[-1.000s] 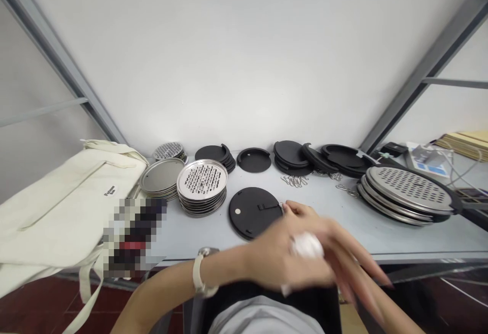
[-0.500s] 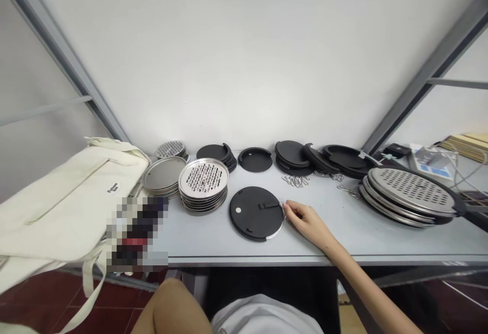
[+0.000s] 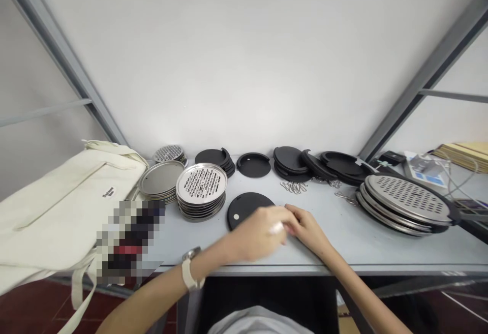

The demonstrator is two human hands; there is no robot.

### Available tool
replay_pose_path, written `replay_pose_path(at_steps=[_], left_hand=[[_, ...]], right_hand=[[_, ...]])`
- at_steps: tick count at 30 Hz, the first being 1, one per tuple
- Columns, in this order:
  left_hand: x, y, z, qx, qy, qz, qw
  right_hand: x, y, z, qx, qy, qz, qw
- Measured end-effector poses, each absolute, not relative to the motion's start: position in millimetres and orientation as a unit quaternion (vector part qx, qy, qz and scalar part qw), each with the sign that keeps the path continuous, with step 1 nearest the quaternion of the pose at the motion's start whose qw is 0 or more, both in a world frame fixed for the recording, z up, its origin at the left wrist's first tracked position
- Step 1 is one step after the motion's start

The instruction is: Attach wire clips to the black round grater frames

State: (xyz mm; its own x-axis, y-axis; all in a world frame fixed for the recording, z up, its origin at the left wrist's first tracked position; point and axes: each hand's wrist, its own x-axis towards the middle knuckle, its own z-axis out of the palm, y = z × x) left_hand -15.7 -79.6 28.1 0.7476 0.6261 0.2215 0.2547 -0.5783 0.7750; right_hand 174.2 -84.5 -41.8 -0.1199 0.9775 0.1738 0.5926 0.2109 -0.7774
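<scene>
A round black disc (image 3: 247, 205) with a white dot lies flat near the table's front edge, its right part hidden by my hands. My left hand (image 3: 263, 232), blurred and wearing a white wrap on one finger, reaches over the disc, its fingers bent toward my right hand. My right hand (image 3: 309, 230) rests at the disc's right edge with its fingers closed; what lies between them is hidden. To the left stands a stack of metal grater discs (image 3: 202, 184). Small wire clips (image 3: 293, 187) lie behind my hands.
Plain metal discs (image 3: 162, 178) sit at the left beside a cream bag (image 3: 68, 207). Black round pieces (image 3: 292, 159) line the wall. A stack of perforated metal discs (image 3: 409, 198) with a black handle is at the right. A grey frame (image 3: 427, 74) stands at each side.
My left hand has come into view from the lower left and moved over the black disc to my right hand. My right hand remains at the disc's right edge. The view has shifted slightly.
</scene>
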Motion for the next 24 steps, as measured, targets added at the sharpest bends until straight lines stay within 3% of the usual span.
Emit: replay_pose_path(at_steps=[5, 24], left_hand=[[-25, -21, 15, 0.889, 0.419, 0.148, 0.11], [-3, 8, -13, 0.912, 0.391, 0.121, 0.028]], right_hand=[[171, -66, -41, -0.57, -0.712, 0.246, 0.329], [173, -76, -37, -0.55, -0.739, 0.246, 0.301]])
